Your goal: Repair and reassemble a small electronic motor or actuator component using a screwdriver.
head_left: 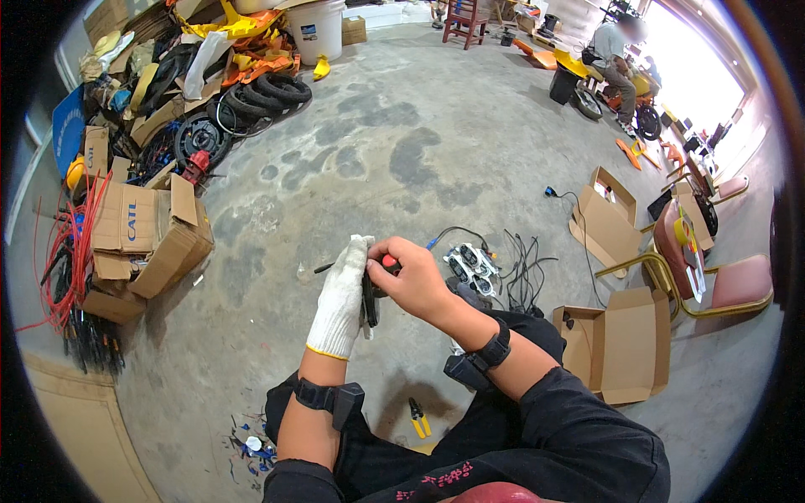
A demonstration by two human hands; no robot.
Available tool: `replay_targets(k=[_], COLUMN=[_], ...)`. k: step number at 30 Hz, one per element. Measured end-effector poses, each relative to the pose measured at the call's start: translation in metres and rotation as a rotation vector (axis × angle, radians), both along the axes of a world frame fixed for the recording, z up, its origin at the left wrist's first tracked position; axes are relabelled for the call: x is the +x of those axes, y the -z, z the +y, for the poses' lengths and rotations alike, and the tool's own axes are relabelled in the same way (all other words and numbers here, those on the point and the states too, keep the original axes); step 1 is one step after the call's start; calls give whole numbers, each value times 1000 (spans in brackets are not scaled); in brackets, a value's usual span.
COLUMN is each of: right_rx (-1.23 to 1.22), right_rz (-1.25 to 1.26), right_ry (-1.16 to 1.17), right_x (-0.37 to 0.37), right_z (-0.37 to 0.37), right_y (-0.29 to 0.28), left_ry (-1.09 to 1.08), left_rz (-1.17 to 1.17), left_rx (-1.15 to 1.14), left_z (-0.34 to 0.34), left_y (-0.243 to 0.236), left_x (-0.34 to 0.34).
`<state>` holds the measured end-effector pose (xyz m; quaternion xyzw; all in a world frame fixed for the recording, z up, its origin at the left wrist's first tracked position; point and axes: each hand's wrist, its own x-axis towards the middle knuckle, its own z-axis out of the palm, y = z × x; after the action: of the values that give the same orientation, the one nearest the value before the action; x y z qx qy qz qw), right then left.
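My left hand, in a white knitted glove, is closed round a dark, elongated piece held upright; a thin black end sticks out at the left. My bare right hand is curled against it, gripping a red-and-black handle, partly hidden by my fingers. Just beyond lies a white-and-black device with round openings, beside loose black cables and a lead with a blue connector. Yellow-handled cutters or pliers lie on the floor between my legs.
Cardboard boxes and red wires stand left, below piled tyres and plastic parts. Open boxes and pink-seated chairs are right. A person works by a motorbike at the back. Small scraps lie lower left.
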<state>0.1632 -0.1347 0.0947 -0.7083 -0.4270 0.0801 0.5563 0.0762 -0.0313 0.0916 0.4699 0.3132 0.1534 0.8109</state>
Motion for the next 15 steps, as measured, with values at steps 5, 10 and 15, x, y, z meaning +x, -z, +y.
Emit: replay_targets(k=[5,10,15], right_rx=[-13,-26,-8], right_rz=[51,45,62], right_ry=[-13,-15,-18], right_x=[0,1,0], right_z=[-1,-2,-2], right_y=[0,-1,-2], left_ry=[4,0,-12], left_rz=[3,7,9], left_rx=[-15,-4,11], left_z=[0,-2,-2], left_y=[-2,-1,-2], left_x=[0,0,0])
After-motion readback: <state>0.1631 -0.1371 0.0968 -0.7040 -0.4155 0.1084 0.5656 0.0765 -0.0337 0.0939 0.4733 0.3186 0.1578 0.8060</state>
